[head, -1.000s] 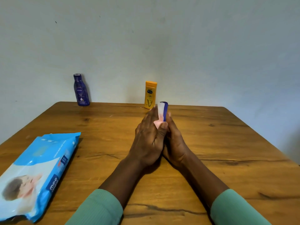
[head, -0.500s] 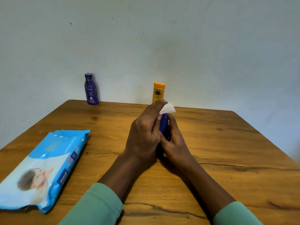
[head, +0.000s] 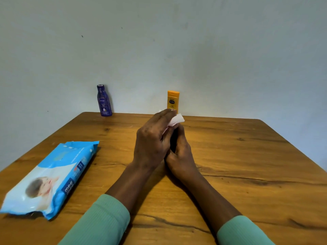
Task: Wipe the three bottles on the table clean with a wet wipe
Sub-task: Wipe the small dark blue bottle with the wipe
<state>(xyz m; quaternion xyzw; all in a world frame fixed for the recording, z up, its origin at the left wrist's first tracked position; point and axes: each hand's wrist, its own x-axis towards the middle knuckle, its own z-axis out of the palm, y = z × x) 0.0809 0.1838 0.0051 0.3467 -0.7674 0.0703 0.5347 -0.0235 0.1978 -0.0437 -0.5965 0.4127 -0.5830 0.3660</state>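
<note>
Both grips meet mid-surface, pressed close together. Left grip (head: pixel 152 142) has its fingers curled over a white wet wipe (head: pixel 176 120), pinching it vs. the top of the third bottle (head: pixel 174 140). One corner of the wipe pokes out to the right, just past the fingertips. Right grip (head: pixel 180 154) is wrapped round the lower part of that bottle. I get only a dark sliver of it btw. the two palms, so colour & label: can't tell.

The other 2 bottles stand upright at the far edge of the surface (head: pixel 247 165), by the wall and well apart. Purple bottle (head: pixel 104 101) is far left. Yellow bottle (head: pixel 173 101) is right behind the grips, w/ its base hidden by the left fingertips.

The blue & white wipes pack (head: pixel 51 177) lies flat, near left. Green sleeves (head: pixel 104 221) cover both forearms up to approx. the wrists.
</note>
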